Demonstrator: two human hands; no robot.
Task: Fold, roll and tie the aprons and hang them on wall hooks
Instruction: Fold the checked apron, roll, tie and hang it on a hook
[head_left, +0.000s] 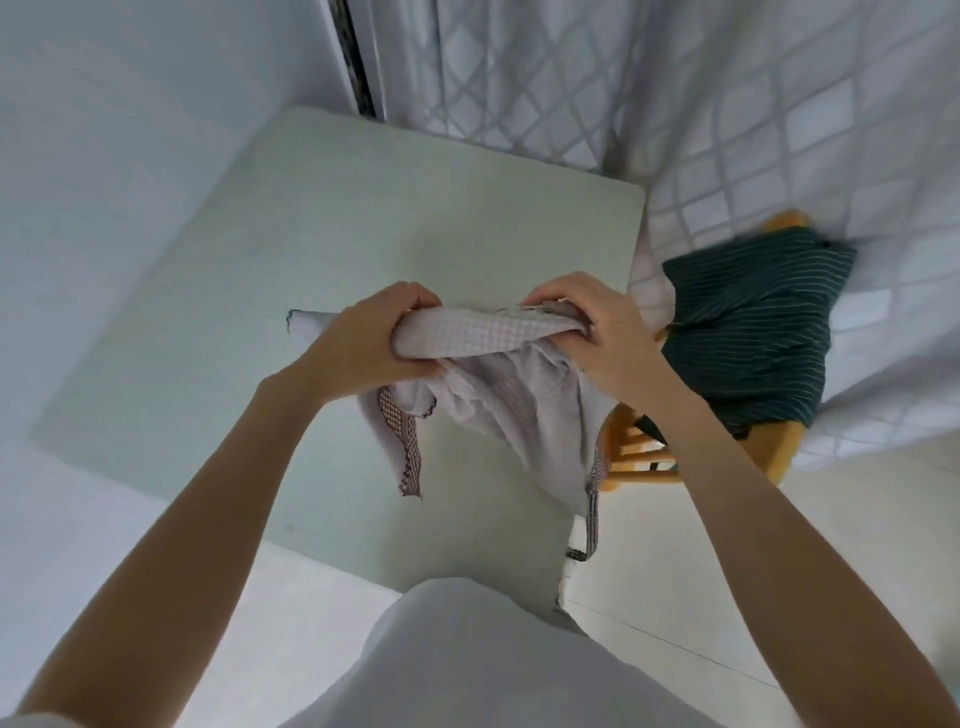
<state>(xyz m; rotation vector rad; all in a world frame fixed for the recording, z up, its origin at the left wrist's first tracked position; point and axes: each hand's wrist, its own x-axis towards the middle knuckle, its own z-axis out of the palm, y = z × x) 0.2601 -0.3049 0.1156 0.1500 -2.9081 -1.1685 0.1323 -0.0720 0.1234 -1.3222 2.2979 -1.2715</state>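
Note:
A pale lilac checked apron (488, 338) is partly rolled into a thick tube held above the pale green table (291, 218). My left hand (369, 338) grips the roll's left end, fingers curled over it. My right hand (592, 338) grips the right end. Loose cloth and darker checked straps (402, 441) hang down from the roll toward the table's near right corner. One flat corner of the apron (306, 325) sticks out to the left behind my left hand.
A dark green striped cloth (753, 332) lies on a wooden chair (644, 457) right of the table. A white curtain with a diamond pattern (753, 104) hangs behind and to the right. White wall stands on the left, pale floor below.

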